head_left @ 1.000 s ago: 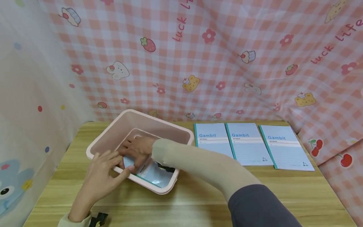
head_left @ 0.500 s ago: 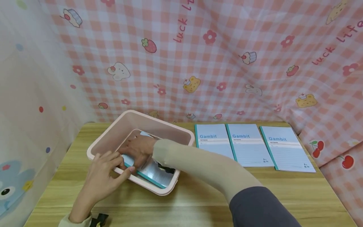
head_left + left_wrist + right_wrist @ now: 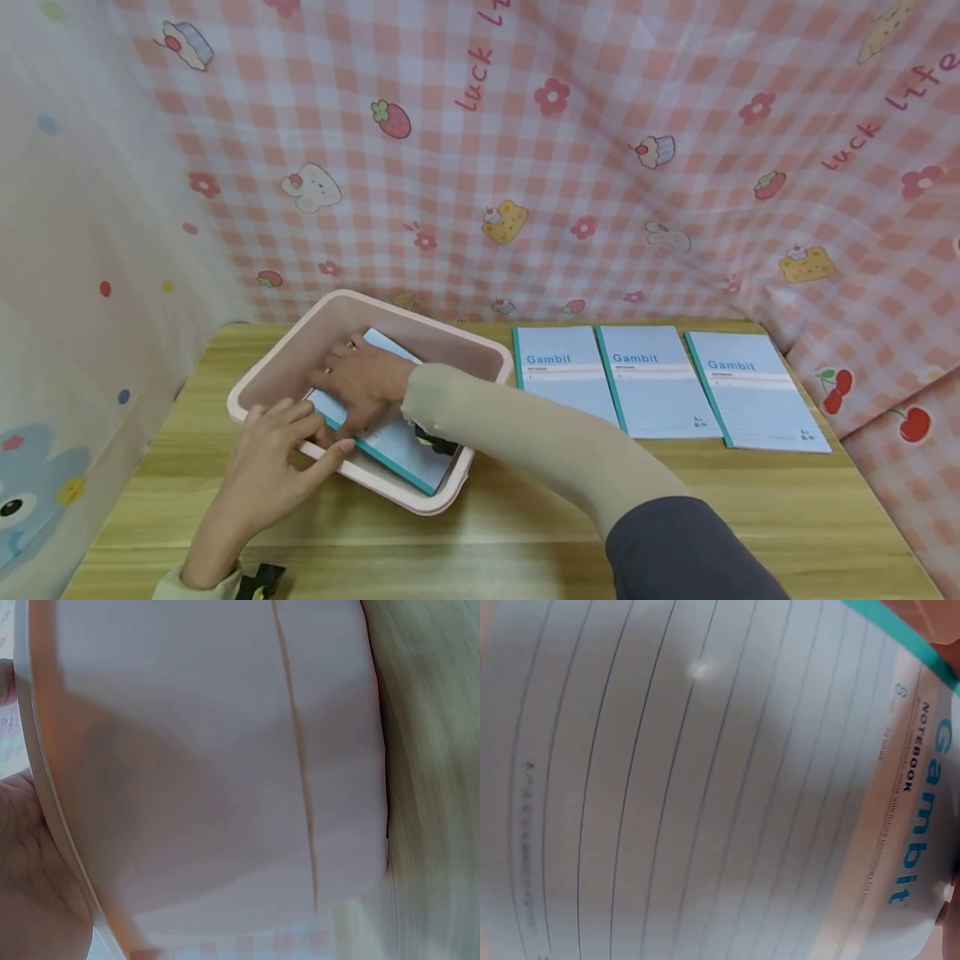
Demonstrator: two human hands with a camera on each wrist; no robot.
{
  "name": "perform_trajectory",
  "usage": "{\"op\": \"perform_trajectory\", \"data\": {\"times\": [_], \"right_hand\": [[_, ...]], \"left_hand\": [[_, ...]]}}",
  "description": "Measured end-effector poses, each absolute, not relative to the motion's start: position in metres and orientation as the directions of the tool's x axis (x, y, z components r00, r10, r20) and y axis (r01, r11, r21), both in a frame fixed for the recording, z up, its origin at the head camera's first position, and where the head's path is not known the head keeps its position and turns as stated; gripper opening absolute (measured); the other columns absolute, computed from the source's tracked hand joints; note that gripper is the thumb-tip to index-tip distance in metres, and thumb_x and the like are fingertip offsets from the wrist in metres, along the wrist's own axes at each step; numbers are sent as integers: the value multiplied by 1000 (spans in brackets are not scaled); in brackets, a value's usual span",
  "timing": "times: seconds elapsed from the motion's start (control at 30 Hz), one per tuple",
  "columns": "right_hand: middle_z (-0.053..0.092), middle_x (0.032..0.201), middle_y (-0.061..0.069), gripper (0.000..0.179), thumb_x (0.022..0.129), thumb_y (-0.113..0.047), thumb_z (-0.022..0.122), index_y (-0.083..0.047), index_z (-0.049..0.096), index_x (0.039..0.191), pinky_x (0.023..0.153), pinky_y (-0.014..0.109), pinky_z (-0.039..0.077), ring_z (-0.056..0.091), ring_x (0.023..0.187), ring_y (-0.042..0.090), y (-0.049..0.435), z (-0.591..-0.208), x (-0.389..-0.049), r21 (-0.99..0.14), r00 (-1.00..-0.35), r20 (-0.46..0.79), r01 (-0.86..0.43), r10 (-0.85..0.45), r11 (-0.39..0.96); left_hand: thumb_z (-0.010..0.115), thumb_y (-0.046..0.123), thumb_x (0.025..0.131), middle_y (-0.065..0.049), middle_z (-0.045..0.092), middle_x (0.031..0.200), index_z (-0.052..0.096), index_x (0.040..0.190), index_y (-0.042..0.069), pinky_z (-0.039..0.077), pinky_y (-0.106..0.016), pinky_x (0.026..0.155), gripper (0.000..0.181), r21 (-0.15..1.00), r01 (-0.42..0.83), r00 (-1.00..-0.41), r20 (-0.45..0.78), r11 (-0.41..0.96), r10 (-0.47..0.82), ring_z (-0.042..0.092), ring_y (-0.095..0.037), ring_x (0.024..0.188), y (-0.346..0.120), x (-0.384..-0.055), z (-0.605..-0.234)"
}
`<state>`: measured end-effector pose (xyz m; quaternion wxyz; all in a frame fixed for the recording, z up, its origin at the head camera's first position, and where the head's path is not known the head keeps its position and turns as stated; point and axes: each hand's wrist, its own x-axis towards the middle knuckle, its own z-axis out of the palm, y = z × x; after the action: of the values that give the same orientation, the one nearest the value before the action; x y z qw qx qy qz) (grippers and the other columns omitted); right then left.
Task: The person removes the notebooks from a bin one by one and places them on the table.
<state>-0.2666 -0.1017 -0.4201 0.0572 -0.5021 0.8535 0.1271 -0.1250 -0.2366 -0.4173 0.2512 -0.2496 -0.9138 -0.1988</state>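
Observation:
Inside a pale pink plastic basin [image 3: 251, 392], my right hand [image 3: 363, 379] grips a light blue notebook [image 3: 408, 454] with a teal spine. The notebook lies tilted, its near corner at the basin's front wall. In the right wrist view, the cover [image 3: 705, 787] reads "Gambit NOTEBOOK", with the thumb by the teal edge and fingers at the side of the cover. My left hand [image 3: 273, 458] holds the basin's front left rim, fingertips curled over it. The left wrist view shows the basin's outer wall [image 3: 195, 787] and part of that hand [image 3: 37, 877].
Three more "Gambit" notebooks lie side by side to the right: one nearest the basin [image 3: 558, 342], a middle one [image 3: 660, 400] and a right one [image 3: 772, 408]. The wooden table [image 3: 480, 533] meets a pink checked cloth [image 3: 480, 167] at the back.
The notebook in the basin has been raised from the bottom and now sits higher, lifted by my right hand. My left hand has stayed on the rim.

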Motion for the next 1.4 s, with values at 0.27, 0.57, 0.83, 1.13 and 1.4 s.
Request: {"op": "perform_trajectory", "data": {"times": [0.27,0.57,0.83,1.13,1.4], "right_hand": [[49,140,-9,81,79,-84,57,-33,42,141,118,45,21,38,137,12,-102,-407,-275,96,-480,-162,-877,-862,471],[49,144,-8,90,79,-91,46,-29,41,144,113,40,25,41,137,11,-98,-390,-277,133,-471,-9,-875,-882,466],[51,142,-5,87,79,-82,51,-25,41,145,114,41,26,43,134,14,-89,-378,-278,168,-459,121,-865,-880,474],[52,128,-4,86,75,-86,52,-25,45,135,102,38,31,45,116,15,-86,-366,-278,163,-442,197,-866,-875,474],[52,132,-6,85,75,-86,51,-27,47,137,105,37,31,45,122,14,-82,-354,-278,138,-479,276,-838,-833,528]], "left_hand": [[82,32,77,19,49,73,52,66,32,22,-25,73,32,242,557,-749,560,795,354,43,-2,73,-237,-126,-417],[83,31,79,18,47,74,54,67,31,20,-26,73,32,242,559,-752,550,793,363,39,-2,73,-237,-126,-416],[84,32,79,19,53,74,51,67,32,20,-26,73,35,249,553,-761,540,795,360,37,-2,71,-236,-126,-417],[84,30,79,21,50,74,51,67,32,20,-27,73,36,261,561,-757,546,785,360,36,-1,71,-238,-127,-415],[84,30,78,22,51,71,50,66,34,20,-26,73,36,262,565,-754,550,782,360,36,-1,69,-238,-126,-416]]}}
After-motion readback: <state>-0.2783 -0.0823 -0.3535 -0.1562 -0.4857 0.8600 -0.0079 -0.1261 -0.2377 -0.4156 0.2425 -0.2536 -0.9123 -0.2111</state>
